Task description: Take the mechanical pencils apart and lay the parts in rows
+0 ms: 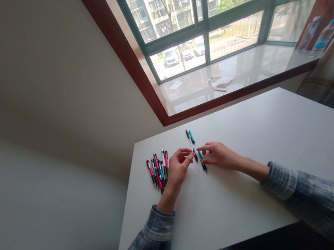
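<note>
My left hand (178,167) is closed in a pinch near the middle of the table; whatever sits between its fingertips is too small to make out. Just by those fingertips lies a black pen part (195,155), with a thin pale refill (198,167) below it. My right hand (219,156) is open, its thumb and index finger apart at a teal and black pen barrel (203,164); I cannot tell whether they touch it. Farther back lie another black pen part (187,133) and a teal barrel (192,136), side by side.
Several pink, teal and white click pens (157,170) lie in a bunch left of my left hand on the white table (241,213). A wall rises on the left. Behind the table, the window sill (194,97) holds a crumpled cloth (221,82) and plastic bottles (325,36).
</note>
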